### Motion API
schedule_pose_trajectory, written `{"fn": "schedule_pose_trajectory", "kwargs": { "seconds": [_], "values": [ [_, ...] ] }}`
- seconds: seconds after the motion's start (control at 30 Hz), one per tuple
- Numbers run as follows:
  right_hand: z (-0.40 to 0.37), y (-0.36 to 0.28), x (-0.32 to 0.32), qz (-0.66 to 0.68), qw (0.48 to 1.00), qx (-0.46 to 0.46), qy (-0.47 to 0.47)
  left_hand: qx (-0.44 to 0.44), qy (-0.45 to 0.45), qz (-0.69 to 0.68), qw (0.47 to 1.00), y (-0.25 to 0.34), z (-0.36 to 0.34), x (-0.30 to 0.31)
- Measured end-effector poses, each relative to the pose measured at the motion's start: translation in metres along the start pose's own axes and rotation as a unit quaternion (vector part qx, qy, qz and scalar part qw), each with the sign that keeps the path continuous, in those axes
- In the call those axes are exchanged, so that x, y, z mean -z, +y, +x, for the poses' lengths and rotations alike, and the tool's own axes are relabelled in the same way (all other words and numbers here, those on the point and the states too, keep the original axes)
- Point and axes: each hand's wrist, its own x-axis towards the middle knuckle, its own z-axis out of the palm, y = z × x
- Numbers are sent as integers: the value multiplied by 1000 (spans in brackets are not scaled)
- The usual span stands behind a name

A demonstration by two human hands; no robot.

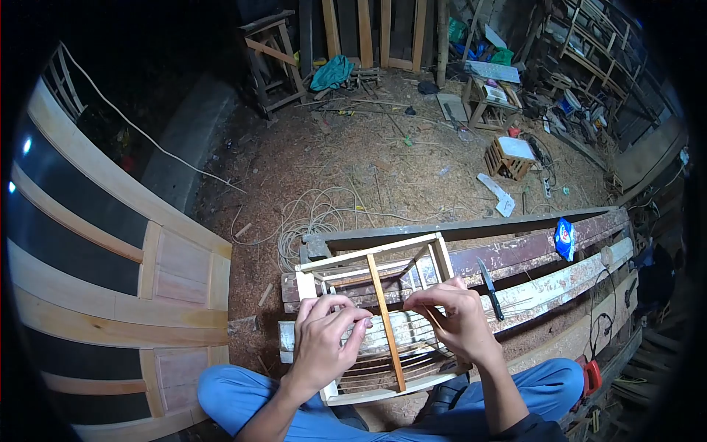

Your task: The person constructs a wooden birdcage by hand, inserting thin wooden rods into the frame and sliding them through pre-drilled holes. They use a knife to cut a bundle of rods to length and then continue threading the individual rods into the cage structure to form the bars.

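Observation:
A small box-shaped frame of pale wooden strips (346,259) stands between my knees, partly over the bench. One darker orange-brown slat (384,317) crosses its top, and several thin rods run along its lower near side. Over the frame's left part, my left hand (328,339) has its thumb and forefinger curled together in a pinch; what is in it, if anything, is too small to make out. My right hand (460,320) is over the right part, fingers closed on a thin wooden stick (436,317). A black-handled knife (492,291) lies on the bench just beyond it.
The plank bench (523,261) extends right, bearing a blue packet (565,239). Large wooden door panels (110,324) lie at left. Coiled cable (313,221) rests on the littered ground. A slatted crate (509,158) stands farther back. Something red (591,377) sits beside my right knee.

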Motion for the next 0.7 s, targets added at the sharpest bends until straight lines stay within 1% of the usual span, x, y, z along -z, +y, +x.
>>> {"fn": "schedule_pose_trajectory", "kwargs": {
  "seconds": [0.33, 0.47, 0.63, 0.7],
  "values": [
    [1, -5, -2, 14, 999, -40, -8, -10, -9, 9, 1000, 2, 1, 2],
    [2, -6, -3, 19, 999, -47, -5, 11, 6, 0, 1000, 5, 2, 3],
    [2, -3, -3, 10, 999, -36, -8, 22, 14, 4, 1000, 2, 2, -1],
    [1, -1, -3, 2, 1000, -28, -5, 12, 38, -2, 999, 0, 2, -2]
  ]
}}
